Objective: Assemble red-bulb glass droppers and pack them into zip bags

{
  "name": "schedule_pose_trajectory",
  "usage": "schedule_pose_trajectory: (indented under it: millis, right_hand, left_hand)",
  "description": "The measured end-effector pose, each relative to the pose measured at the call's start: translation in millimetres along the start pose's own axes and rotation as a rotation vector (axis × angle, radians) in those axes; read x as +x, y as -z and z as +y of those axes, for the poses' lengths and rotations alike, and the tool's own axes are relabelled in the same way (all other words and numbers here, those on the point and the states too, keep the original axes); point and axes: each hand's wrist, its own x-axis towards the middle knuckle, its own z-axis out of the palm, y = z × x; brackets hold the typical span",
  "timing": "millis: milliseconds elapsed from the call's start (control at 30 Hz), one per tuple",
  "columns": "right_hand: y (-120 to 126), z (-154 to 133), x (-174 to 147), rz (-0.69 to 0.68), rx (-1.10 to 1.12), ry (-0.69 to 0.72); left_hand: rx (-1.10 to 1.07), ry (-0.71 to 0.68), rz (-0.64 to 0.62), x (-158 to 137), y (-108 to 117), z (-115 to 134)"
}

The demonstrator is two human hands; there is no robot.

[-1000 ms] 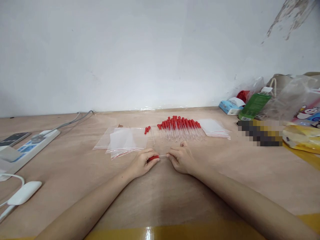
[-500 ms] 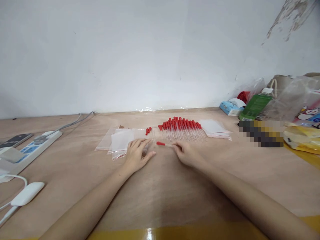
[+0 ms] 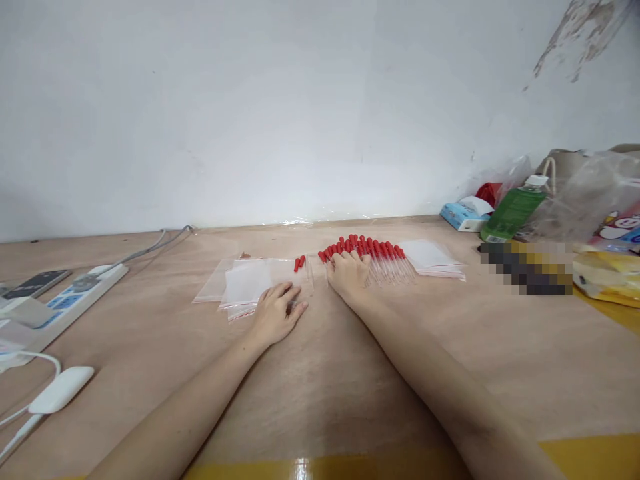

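Note:
My left hand (image 3: pixel 277 313) rests at the right edge of some clear zip bags (image 3: pixel 247 280), its fingers bent and spread and the thumb apart. Just beyond its fingertips lie two loose red rubber bulbs (image 3: pixel 299 264), with thin clear tubes (image 3: pixel 310 275) beside them. A row of glass droppers with red bulbs (image 3: pixel 385 252) is spread out in the middle. Over the left part of that row, my right hand (image 3: pixel 349 272) is closed, fingers curled down among the red bulbs. Anything between its fingertips is hidden.
A stack of zip bags (image 3: pixel 433 259) lies right of the droppers. A tissue box (image 3: pixel 464 216), a green bottle (image 3: pixel 513 210) and plastic packaging stand at the far right. Along the left are a power strip (image 3: pixel 65 307), a phone (image 3: pixel 37 283) and a white cabled device (image 3: pixel 63 389).
My right hand has moved forward and slightly left onto the dropper row. The dropper it held in front of the row is no longer visible in it. My left hand has barely moved.

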Motion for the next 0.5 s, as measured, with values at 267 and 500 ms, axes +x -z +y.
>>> schedule_pose_trajectory:
  millis: [267, 500]
  right_hand:
    - [3.3, -6.6, -7.8, -0.112, -0.006, -0.004]
    - [3.6, -40.1, -7.3, -0.272, -0.008, -0.026]
  left_hand:
    - [-0.014, -0.030, 0.029, 0.6, -2.9, -1.4]
    - [-0.034, -0.037, 0.031, 0.3, -3.0, -2.0]
